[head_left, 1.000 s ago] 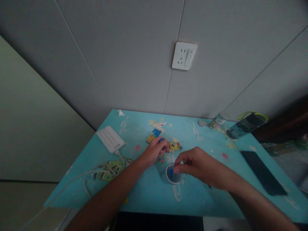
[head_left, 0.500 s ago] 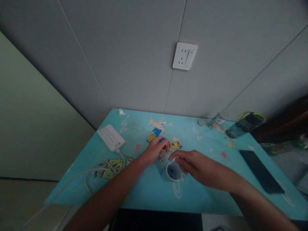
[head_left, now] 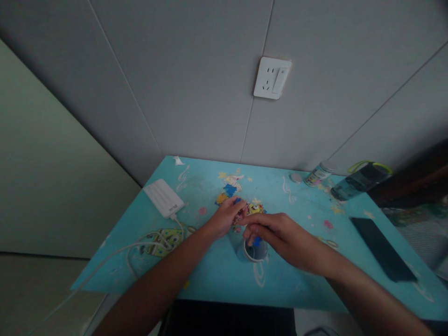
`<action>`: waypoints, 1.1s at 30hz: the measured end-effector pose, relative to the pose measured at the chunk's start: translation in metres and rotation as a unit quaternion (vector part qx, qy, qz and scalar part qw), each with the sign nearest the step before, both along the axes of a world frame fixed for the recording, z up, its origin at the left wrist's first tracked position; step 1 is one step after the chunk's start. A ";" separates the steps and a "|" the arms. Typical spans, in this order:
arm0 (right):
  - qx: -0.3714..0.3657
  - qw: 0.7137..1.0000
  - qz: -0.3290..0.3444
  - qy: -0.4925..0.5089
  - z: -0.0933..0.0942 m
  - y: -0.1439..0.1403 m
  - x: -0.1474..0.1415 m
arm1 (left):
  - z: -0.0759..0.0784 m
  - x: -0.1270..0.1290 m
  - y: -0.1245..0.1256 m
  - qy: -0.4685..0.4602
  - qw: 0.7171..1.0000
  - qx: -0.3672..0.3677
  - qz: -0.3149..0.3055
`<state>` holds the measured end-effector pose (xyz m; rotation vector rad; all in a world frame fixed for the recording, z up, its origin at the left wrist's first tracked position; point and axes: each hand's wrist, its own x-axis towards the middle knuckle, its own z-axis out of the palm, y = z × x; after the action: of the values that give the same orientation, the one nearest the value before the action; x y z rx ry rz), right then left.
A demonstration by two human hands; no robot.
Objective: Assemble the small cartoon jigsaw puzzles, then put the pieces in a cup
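Note:
My left hand point(head_left: 229, 217) is closed over the pile, with small blue pieces point(head_left: 238, 200) showing at its thumb and fingers. Beneath and beside it lies a heap of small printed pieces point(head_left: 255, 209) in yellow, red and blue, which look like jigsaw puzzle pieces. My right hand point(head_left: 275, 233) is bent over a round cup point(head_left: 257, 256), its thumb and fingers pinched together. A small blue piece point(head_left: 257, 241) shows under its fingers, at the cup's mouth. More blue pieces point(head_left: 230, 189) and an orange one point(head_left: 221, 199) lie just behind my left hand.
A white power bank point(head_left: 163, 198) with a cable lies left, near a green patterned item point(head_left: 163, 242). At the right are a small can point(head_left: 318, 174), a round lid point(head_left: 296, 178), a water bottle point(head_left: 357, 183) and a dark phone-like slab point(head_left: 383, 249). A wall socket point(head_left: 272, 78) is above.
My right hand has moved slightly left and over the cup's mouth, and a blue piece now shows under its fingers. My left hand stays at the pile. The view has shifted slightly.

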<state>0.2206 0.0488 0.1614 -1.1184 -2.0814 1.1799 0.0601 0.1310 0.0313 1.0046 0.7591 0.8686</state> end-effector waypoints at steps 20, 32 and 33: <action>0.008 1.000 0.025 0.004 0.007 -0.008 0.003 | 0.008 -0.003 -0.002 0.004 1.000 0.000 -0.021; -0.029 0.975 -0.203 0.081 -0.059 0.041 0.018 | 0.023 -0.005 -0.004 0.028 0.998 0.050 -0.013; -0.040 0.977 -0.191 0.084 -0.063 0.042 0.016 | 0.023 -0.005 -0.004 0.034 0.998 0.054 -0.012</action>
<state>0.2370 0.0906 0.0987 -1.3347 -1.6131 1.1291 0.0547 0.1275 0.0544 1.1428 0.7620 0.8647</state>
